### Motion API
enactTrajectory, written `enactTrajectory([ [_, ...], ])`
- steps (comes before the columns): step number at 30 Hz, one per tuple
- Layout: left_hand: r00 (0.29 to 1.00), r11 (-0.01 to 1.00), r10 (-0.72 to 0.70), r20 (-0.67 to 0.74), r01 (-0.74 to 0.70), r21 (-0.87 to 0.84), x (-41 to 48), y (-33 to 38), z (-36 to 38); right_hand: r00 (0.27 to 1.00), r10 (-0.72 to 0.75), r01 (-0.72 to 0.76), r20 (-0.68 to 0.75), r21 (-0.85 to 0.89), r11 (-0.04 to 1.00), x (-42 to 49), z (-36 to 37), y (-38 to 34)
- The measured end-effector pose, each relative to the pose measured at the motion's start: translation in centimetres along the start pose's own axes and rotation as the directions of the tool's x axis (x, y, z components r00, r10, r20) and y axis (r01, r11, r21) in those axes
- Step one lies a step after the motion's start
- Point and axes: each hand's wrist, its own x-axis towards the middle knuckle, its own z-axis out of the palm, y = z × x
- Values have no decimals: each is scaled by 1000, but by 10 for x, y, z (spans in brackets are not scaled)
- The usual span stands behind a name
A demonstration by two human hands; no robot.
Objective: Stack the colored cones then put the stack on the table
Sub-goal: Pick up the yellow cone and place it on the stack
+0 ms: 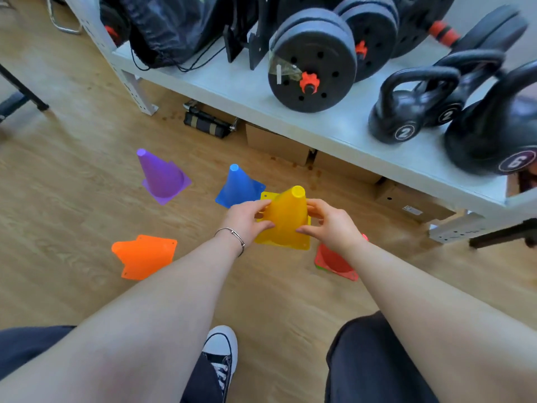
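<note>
Both hands hold a yellow cone (287,219) above the wooden floor, my left hand (247,221) on its left side and my right hand (334,225) on its right. A second yellow base edge (268,196) shows behind it. A blue cone (238,187) stands just beyond, a purple cone (161,177) farther left. An orange cone (143,255) lies on the floor at the left. A red cone (334,261) sits under my right wrist, with a green edge beneath it.
A grey table (247,88) at the back right carries black dumbbells (312,62), kettlebells (406,112) and a black bag (174,30). Cardboard boxes (276,145) sit under it. My shoe (220,353) and knees are at the bottom.
</note>
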Motion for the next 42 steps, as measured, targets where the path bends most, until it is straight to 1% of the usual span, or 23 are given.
enactTrajectory([
  [7,993,993,117,25,-116,-36,21,68,17,995,4,-11,-98,-79,997,-22,-70,20],
  [10,983,985,171,59,-170,-34,33,93,34,989,56,-66,-140,-69,995,-31,-88,38],
  [13,978,984,180,102,-178,-29,45,106,57,981,119,-129,-156,-52,990,-36,-95,60],
  [19,976,990,141,165,-138,-28,62,98,109,950,267,-268,-162,20,963,-29,-74,102],
  [26,960,994,105,260,-103,-22,70,71,163,912,392,-388,-121,58,920,-29,-31,151],
  [28,953,996,93,289,-93,-16,71,64,176,905,412,-409,-106,50,911,-30,-20,161],
  [33,947,999,42,318,-48,14,69,46,199,891,450,-453,-66,-38,891,-22,2,171],
  [37,946,1000,13,325,-20,16,70,43,203,866,492,-494,-87,-1,869,-19,17,174],
  [42,951,999,-16,309,27,-29,68,45,203,861,503,-502,-76,27,864,-20,15,174],
])
